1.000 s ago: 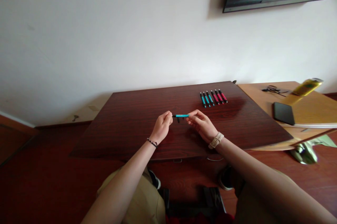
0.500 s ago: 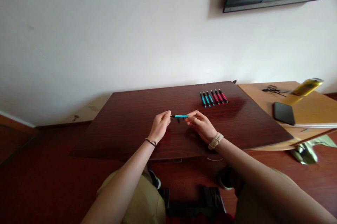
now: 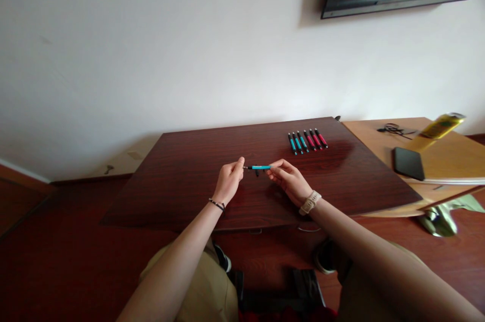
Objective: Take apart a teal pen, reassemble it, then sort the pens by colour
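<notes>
Blue pen point(image 3: 260, 167), pinched between left hand point(image 3: 228, 183), right hand point(image 3: 288, 181)

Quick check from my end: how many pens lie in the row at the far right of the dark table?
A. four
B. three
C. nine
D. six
D: the row of pens on the dark table holds three teal ones and three red ones, side by side; a seventh, teal pen is held apart between the left hand and right hand.
</notes>
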`<state>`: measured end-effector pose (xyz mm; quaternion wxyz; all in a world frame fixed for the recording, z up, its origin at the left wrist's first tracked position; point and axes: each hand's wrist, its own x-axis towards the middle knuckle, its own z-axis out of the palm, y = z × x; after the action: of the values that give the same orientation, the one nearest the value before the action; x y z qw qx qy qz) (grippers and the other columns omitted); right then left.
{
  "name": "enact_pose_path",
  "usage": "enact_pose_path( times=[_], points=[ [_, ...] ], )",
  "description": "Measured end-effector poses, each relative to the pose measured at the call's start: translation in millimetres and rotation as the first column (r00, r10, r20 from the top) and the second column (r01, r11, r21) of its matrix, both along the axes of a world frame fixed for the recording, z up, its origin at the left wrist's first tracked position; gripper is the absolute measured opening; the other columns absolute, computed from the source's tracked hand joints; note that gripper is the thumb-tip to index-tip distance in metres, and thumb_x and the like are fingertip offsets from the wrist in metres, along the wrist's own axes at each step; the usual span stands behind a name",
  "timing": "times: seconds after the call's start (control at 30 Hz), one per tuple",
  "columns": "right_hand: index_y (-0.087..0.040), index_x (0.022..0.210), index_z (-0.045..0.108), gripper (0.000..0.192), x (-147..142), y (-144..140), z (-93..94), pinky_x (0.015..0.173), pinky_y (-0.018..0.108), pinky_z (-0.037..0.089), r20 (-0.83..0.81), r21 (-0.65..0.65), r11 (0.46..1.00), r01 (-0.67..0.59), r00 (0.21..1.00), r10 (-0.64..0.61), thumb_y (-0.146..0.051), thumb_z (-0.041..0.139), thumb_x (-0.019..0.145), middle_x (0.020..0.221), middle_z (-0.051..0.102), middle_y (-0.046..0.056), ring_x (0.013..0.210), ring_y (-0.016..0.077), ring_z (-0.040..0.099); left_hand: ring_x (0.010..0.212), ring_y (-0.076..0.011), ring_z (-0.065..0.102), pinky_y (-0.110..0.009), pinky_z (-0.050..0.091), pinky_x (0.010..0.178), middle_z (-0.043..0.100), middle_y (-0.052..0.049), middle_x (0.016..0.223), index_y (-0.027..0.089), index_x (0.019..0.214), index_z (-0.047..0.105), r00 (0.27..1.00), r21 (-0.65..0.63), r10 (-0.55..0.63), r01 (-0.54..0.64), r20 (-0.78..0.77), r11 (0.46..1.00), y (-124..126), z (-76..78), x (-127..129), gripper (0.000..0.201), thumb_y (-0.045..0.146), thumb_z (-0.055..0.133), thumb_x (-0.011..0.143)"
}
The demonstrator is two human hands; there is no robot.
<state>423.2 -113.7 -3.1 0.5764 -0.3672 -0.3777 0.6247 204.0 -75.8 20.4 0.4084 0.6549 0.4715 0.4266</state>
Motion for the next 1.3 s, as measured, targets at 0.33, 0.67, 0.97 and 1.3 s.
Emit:
enact_pose_path(
  times=[0.33,0.67,0.97,1.3],
  points=[
    [-0.023,0.086,0.068,0.033,2.0,2.6,-4.1,0.078,0.029,0.052,-0.013,-0.024,0.999,0.023,1.000,-0.024,-0.045,0.091,0.075,0.090,0.074,0.001,0.080,0.0145,0.064,0.058,-0.0111,0.048,-0.023,0.040,0.058,0.053,0.002,0.065,0.020,0.073,0.052,0.996,0.013,-0.093,0.093,0.014,0.996,-3.0,11.6,-4.1,0.038,0.047,0.053,0.100],
    [-0.022,0.084,0.068,0.035,2.2,-0.9,4.2,0.078,0.028,0.052,-0.021,-0.054,0.998,0.036,0.999,-0.037,-0.044,0.092,0.072,0.087,0.073,0.001,0.079,0.0136,0.064,0.089,-0.0223,0.073,-0.030,0.054,0.079,0.080,-0.006,0.104,0.024,0.101,0.079,0.876,0.139,0.252,-0.213,-0.411,0.967,34.7,-1.6,-82.0,0.027,0.041,0.059,0.094],
    [-0.023,0.085,0.069,0.035,2.1,-0.2,0.9,0.078,0.029,0.053,-0.004,-0.060,0.998,0.027,1.000,-0.028,-0.045,0.092,0.072,0.088,0.074,0.002,0.080,0.0147,0.065,0.097,-0.0250,0.072,-0.034,0.052,0.086,0.080,-0.004,0.111,0.028,0.098,0.081,0.573,0.300,0.392,-0.252,-0.720,0.920,42.3,-7.9,-117.5,0.026,0.029,0.055,0.094],
    [-0.023,0.086,0.069,0.037,2.4,0.2,-0.1,0.078,0.029,0.053,-0.006,-0.068,0.997,0.021,1.000,-0.021,-0.047,0.093,0.071,0.088,0.074,0.002,0.079,0.0145,0.065,0.089,-0.0228,0.069,-0.032,0.051,0.080,0.073,-0.006,0.103,0.023,0.093,0.075,0.473,0.374,0.391,-0.134,-0.790,0.918,40.3,-6.1,-105.9,0.021,0.018,0.054,0.091]
  ],
)
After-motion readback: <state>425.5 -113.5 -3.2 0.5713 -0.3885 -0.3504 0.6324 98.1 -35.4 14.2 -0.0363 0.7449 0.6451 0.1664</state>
